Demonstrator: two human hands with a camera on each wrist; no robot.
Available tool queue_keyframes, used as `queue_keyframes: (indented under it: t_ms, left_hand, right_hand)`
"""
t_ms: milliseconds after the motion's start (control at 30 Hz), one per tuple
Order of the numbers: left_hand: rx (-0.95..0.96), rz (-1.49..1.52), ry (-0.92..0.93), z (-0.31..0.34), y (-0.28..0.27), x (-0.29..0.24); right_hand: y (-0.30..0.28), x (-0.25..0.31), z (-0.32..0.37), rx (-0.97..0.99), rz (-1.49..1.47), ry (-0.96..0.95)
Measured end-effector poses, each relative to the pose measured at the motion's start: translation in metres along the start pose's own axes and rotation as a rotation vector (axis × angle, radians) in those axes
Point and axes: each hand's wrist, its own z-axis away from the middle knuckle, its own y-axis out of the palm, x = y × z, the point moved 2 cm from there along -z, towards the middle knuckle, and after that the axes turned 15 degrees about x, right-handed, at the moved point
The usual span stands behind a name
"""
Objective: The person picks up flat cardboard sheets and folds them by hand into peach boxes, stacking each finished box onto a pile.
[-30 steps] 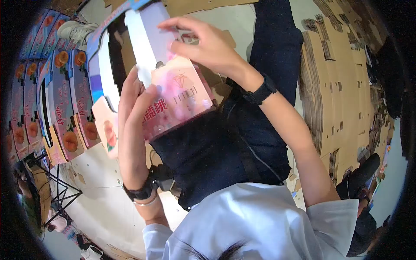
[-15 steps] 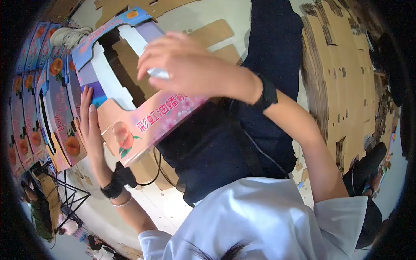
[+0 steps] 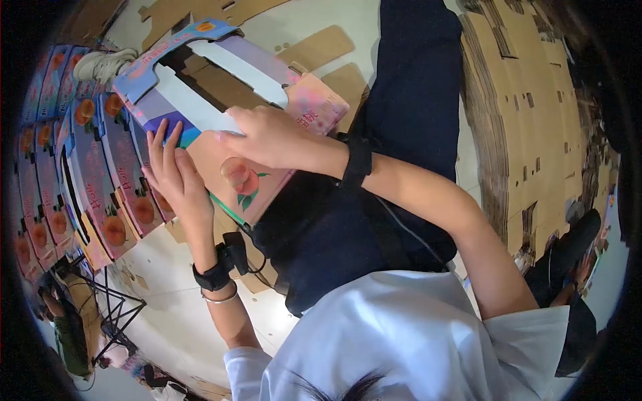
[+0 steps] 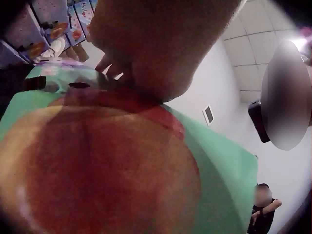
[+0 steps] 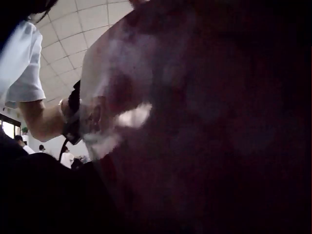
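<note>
A printed fruit carton (image 3: 277, 63) with a peach picture and a long slot in its top lies over the person's lap in the head view. White flaps (image 3: 175, 100) line the slot, and brown cardboard shows inside. My left hand (image 3: 175, 170) rests along the carton's left side with its fingers extended. With thumb and fingers my right hand (image 3: 271, 138) pinches the near edge of the slot, above the peach picture (image 3: 239, 175). The left wrist view is filled by a peach print (image 4: 102, 165) on green, and the right wrist view by a dark, glossy carton panel (image 5: 204, 112).
Several similar printed cartons (image 3: 117, 167) stand in rows at the left. Flat brown cardboard (image 3: 518, 127) is stacked at the right, and loose pieces (image 3: 321, 50) lie on the floor ahead. A black folding stand (image 3: 120, 301) is at lower left.
My right hand has moved from above the carton's right end to the slot's near edge. The carton's peach end has shifted right and up. My left hand has moved from the slot to the left side.
</note>
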Motion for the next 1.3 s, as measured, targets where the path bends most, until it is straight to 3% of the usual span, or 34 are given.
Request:
queue_keyframes:
  t_ms: [100, 133, 200, 233, 333, 400, 467, 533, 600, 667, 733, 800, 867, 933, 1133, 1167, 1233, 1267, 1300]
  left_hand:
    - [0.092, -0.25, -0.032, 0.002, -0.013, -0.013]
    - [0.094, -0.249, -0.031, 0.001, -0.017, -0.016]
    - [0.049, 0.067, 0.1, -0.002, -0.029, -0.025]
    - [0.001, -0.083, 0.113, -0.003, -0.038, -0.033]
    - [-0.089, -0.157, 0.215, -0.017, -0.059, -0.026]
    - [-0.106, -0.234, 0.257, -0.028, -0.069, -0.024]
    - [0.031, -0.14, 0.12, -0.031, -0.071, -0.015]
    - [0.171, 0.041, -0.132, -0.026, -0.06, -0.002]
    - [0.375, 0.088, -0.184, -0.022, -0.039, 0.024]
    - [0.206, -0.233, 0.125, -0.01, -0.016, 0.025]
    - [0.163, -0.214, 0.076, -0.003, -0.018, 0.018]
    - [0.353, -0.029, -0.321, 0.0, -0.021, 0.014]
    - [0.34, 0.025, -0.321, 0.004, -0.017, 0.023]
    - [0.239, 0.015, -0.253, 0.005, -0.014, 0.036]
    - [0.274, 0.001, -0.227, 0.003, -0.019, 0.02]
    - [0.274, 0.001, -0.225, 0.003, -0.023, 0.018]
    - [0.023, 0.018, -0.138, 0.006, -0.039, 0.016]
    - [0.045, 0.093, -0.228, 0.008, -0.05, 0.03]
    - [0.043, 0.12, -0.175, 0.01, -0.061, 0.042]
  right_hand:
    - [0.008, 0.001, 0.008, -0.14, 0.014, -0.026]
    - [0.007, -0.001, 0.01, -0.141, 0.014, -0.024]
    - [0.004, 0.0, 0.016, -0.136, -0.022, -0.106]
    - [0.001, 0.0, 0.019, -0.136, -0.024, -0.106]
    - [-0.013, 0.007, 0.024, -0.01, 0.082, -0.209]
    - [-0.029, 0.015, 0.024, 0.176, 0.364, -0.435]
    - [-0.048, 0.017, 0.021, 0.204, 0.472, -0.501]
    - [-0.063, 0.019, 0.015, 0.202, 0.649, -0.627]
    - [-0.071, 0.021, 0.011, 0.281, 0.694, -0.551]
    - [-0.067, 0.021, 0.012, 0.152, 0.787, -0.675]
    - [-0.058, 0.022, 0.022, 0.139, 0.776, -0.708]
    - [-0.05, 0.032, 0.036, 0.128, 0.758, -0.75]
    - [-0.049, 0.042, 0.046, 0.291, 0.674, -0.647]
    - [-0.048, 0.042, 0.047, 0.219, 0.645, -0.747]
    - [-0.031, 0.051, 0.056, 0.317, 0.698, -0.9]
    - [-0.03, 0.053, 0.058, 0.371, 0.77, -0.856]
    - [-0.032, 0.056, 0.061, 0.423, 0.844, -0.807]
    - [-0.033, 0.055, 0.063, 0.441, 0.921, -0.756]
    - [-0.033, 0.054, 0.065, 0.463, 0.994, -0.703]
